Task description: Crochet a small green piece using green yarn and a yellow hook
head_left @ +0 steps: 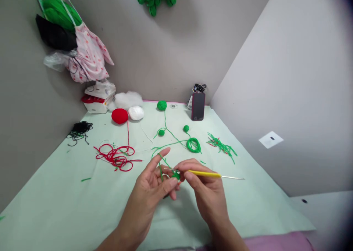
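- Left hand [154, 188] is pinching the green piece [175, 175] between thumb and fingers, its index finger lifting a strand [159, 156].
- Right hand [208, 190] is gripping the hook [205, 173] by its yellow handle, the metal tip pointing left past the piece.
- That piece is sitting between both hands, above the near middle of the mat [68, 210].
- White box [95, 107], in the far left corner, is showing something red inside, too small to tell.
- Spotted bag [91, 54] is hanging above the box, hiding its contents; a green bundle [59, 12] is hanging behind its straps.
- Walls are bounding the mat at back, left and right; the near right edge is running beside a purple cloth [278, 241].
- Mat surface is spreading outward from both wrists, the red tangle [114, 156] lying ahead on the left, green scraps [222, 145] on the right.
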`<act>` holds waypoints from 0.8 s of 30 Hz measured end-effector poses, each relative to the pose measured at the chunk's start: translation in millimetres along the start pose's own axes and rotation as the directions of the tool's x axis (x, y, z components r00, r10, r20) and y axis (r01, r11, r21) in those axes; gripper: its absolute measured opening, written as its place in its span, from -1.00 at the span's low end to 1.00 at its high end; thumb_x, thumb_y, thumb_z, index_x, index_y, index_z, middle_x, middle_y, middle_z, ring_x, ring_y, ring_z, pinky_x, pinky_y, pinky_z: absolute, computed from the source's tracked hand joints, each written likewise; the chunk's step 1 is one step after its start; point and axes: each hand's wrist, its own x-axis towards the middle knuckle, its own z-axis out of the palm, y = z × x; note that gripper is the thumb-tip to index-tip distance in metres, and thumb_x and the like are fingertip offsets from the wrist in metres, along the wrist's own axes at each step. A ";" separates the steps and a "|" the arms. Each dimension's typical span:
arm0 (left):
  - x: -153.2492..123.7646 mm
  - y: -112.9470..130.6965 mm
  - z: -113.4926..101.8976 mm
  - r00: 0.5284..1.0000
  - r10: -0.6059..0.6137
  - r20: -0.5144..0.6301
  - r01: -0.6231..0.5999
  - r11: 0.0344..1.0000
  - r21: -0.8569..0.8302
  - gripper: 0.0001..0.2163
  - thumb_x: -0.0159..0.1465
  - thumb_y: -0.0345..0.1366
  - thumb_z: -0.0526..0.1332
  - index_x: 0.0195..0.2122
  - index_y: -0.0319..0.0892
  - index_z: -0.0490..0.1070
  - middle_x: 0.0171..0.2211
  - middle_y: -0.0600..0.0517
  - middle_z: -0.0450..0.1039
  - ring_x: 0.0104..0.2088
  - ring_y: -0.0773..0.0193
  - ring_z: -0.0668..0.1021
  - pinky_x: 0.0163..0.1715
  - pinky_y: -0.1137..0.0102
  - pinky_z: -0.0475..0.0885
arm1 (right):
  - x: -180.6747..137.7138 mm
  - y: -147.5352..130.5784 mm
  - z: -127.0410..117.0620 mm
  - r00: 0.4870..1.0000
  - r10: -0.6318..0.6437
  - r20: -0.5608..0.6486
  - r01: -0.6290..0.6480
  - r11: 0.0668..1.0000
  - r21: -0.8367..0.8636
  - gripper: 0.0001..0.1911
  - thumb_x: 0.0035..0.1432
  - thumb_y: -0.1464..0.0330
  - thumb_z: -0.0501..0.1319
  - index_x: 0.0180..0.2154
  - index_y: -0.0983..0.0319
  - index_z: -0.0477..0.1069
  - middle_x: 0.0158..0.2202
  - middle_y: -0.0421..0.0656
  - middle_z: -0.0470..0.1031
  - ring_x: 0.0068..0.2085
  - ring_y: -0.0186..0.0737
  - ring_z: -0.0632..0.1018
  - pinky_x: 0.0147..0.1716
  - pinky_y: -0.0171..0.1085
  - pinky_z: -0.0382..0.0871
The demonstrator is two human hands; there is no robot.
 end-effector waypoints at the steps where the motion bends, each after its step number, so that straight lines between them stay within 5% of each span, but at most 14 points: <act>1: -0.3 -0.1 0.4 1.000 0.001 -0.002 -0.001 1.000 -0.009 -0.33 0.19 -0.30 0.58 0.34 -0.02 0.48 -0.33 0.15 0.52 -0.44 0.38 0.56 -0.16 0.33 0.49 | 0.2 1.5 -0.2 1.000 0.019 -0.014 -0.019 0.999 0.029 -0.90 0.32 0.23 0.46 -0.20 0.04 0.77 -0.27 -0.15 0.68 -0.34 -0.27 0.62 -0.36 -0.31 0.57; 13: -2.6 2.0 1.3 1.000 -0.001 0.008 0.001 1.000 -0.025 -0.50 0.27 -0.29 0.51 0.24 -0.04 0.57 -0.36 0.14 0.54 -0.36 0.32 0.56 -0.13 0.31 0.44 | 1.4 -5.6 0.5 0.991 0.129 -0.022 -0.121 0.968 0.218 -0.73 0.42 0.14 0.34 -0.25 0.18 0.63 -0.30 -0.13 0.69 -0.41 -0.29 0.62 -0.37 -0.29 0.58; 24: -2.9 0.4 -0.1 0.998 0.055 -0.005 -0.055 0.998 0.029 -0.53 0.28 -0.27 0.52 0.22 -0.04 0.58 -0.33 0.13 0.52 -0.37 0.33 0.55 -0.17 0.33 0.45 | -6.3 -5.6 -5.3 1.000 0.010 -0.022 -0.010 0.999 0.034 -0.73 0.49 0.15 0.26 -0.17 0.18 0.62 -0.26 -0.10 0.68 -0.36 -0.20 0.66 -0.33 -0.19 0.62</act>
